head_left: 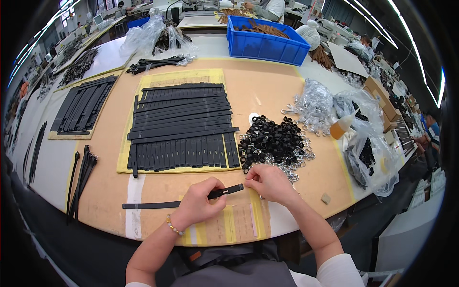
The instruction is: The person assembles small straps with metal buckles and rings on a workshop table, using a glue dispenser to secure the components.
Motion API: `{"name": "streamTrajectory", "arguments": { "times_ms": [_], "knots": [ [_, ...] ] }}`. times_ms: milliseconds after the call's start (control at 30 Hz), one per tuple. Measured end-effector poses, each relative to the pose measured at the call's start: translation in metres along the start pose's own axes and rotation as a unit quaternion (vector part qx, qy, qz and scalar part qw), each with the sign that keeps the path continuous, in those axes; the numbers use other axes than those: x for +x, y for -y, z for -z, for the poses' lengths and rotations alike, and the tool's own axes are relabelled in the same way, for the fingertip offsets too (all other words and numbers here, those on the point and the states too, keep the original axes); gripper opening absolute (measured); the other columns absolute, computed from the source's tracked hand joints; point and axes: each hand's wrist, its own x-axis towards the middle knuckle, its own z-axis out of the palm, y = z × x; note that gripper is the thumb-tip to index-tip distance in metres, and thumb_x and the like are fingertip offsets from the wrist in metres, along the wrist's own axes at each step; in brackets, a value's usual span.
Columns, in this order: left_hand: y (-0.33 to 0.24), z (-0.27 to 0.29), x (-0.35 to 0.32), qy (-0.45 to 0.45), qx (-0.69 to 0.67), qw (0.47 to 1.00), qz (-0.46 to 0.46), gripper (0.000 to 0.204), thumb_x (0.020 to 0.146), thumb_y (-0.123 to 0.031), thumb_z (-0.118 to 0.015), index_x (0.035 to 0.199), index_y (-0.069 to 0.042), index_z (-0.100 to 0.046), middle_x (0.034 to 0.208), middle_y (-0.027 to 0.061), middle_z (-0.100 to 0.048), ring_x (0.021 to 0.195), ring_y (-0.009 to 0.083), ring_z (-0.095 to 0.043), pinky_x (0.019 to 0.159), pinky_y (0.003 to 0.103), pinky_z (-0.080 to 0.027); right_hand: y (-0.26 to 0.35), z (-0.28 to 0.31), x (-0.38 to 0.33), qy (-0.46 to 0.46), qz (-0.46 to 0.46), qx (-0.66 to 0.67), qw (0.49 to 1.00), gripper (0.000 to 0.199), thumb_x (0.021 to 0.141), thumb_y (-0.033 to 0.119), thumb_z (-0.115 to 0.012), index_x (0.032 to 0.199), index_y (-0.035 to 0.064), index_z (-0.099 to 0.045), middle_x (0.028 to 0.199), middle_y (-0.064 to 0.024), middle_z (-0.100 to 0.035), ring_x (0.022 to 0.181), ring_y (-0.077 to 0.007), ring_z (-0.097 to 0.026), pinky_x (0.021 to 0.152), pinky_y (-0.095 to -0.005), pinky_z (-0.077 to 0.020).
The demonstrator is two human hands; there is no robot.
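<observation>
My left hand point(200, 200) is closed around a black strap point(151, 205), gripping it near its slotted right end. The strap's long tail lies to the left, low over the table. Just past that slotted end, my right hand point(273, 184) is pinched. Whatever is between its fingertips is too small to make out. Right beyond this hand lies a heap of small black loops point(270, 141), with silvery metal buckles point(289, 168) along its near and right edges. Rows of black straps point(181, 124) are laid out on a yellow-edged board point(125, 160) ahead of my left hand.
Another board of black straps point(86, 103) sits at the left, with loose straps point(85, 177) nearer. A blue crate point(267, 48) of brown strips stands at the back. To the right are bagged metal parts point(313, 105), a glue bottle point(342, 126) and plastic bags point(373, 158).
</observation>
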Motion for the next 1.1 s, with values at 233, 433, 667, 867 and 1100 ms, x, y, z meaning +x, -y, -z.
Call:
{"name": "streamTrajectory", "arguments": {
  "times_ms": [233, 433, 667, 867, 1100],
  "knots": [
    [-0.001, 0.002, 0.002, -0.025, -0.013, 1.000, -0.008, 0.019, 0.084, -0.011, -0.075, 0.098, 0.000, -0.068, 0.081, 0.0089, -0.068, 0.069, 0.0149, -0.067, 0.062, 0.027, -0.053, -0.010, -0.015, -0.018, 0.069, -0.029, 0.463, 0.883, 0.020, 0.100, 0.022, -0.069, 0.108, 0.0036, -0.069, 0.099, -0.0019, -0.073, 0.084, -0.0069, -0.064, 0.076, -0.0229, -0.0516],
    [-0.003, 0.004, 0.002, -0.054, -0.044, 0.997, -0.020, 0.019, 0.083, -0.006, -0.077, 0.098, 0.001, -0.069, 0.081, 0.0032, -0.068, 0.067, 0.0064, -0.059, 0.058, 0.022, -0.046, -0.013, -0.015, -0.024, 0.079, -0.040, 0.531, 0.843, 0.024, 0.101, 0.027, -0.067, 0.112, 0.0062, -0.069, 0.101, -0.0020, -0.073, 0.086, -0.0060, -0.065, 0.075, -0.0204, -0.0497],
    [-0.005, 0.006, 0.002, -0.052, -0.052, 0.997, -0.019, 0.018, 0.084, -0.007, -0.077, 0.098, 0.001, -0.070, 0.081, 0.0023, -0.067, 0.068, 0.0054, -0.058, 0.057, 0.021, -0.045, -0.016, -0.022, -0.025, 0.046, -0.019, 0.552, 0.832, 0.021, 0.102, 0.025, -0.065, 0.112, 0.0077, -0.069, 0.103, 0.0002, -0.071, 0.084, -0.0049, -0.062, 0.075, -0.0216, -0.0497],
    [-0.004, 0.004, 0.000, -0.049, -0.045, 0.997, -0.024, 0.018, 0.083, -0.007, -0.078, 0.097, 0.002, -0.071, 0.081, 0.0032, -0.068, 0.069, 0.0069, -0.061, 0.060, 0.022, -0.049, -0.016, -0.016, -0.028, 0.086, 0.023, 0.512, 0.854, 0.015, 0.103, 0.022, -0.063, 0.110, 0.0084, -0.066, 0.091, 0.0057, -0.062, 0.081, -0.0038, -0.055, 0.071, -0.0209, -0.0467],
    [-0.006, 0.006, -0.002, 0.040, -0.038, 0.998, -0.013, 0.019, 0.083, -0.010, -0.078, 0.097, 0.001, -0.072, 0.079, 0.0068, -0.069, 0.070, 0.0091, -0.065, 0.063, 0.024, -0.052, -0.015, -0.014, -0.023, 0.151, 0.109, 0.444, 0.877, 0.015, 0.106, 0.021, -0.059, 0.110, 0.0072, -0.063, 0.092, 0.0038, -0.059, 0.082, -0.0047, -0.056, 0.073, -0.0229, -0.0487]
  ]
}}
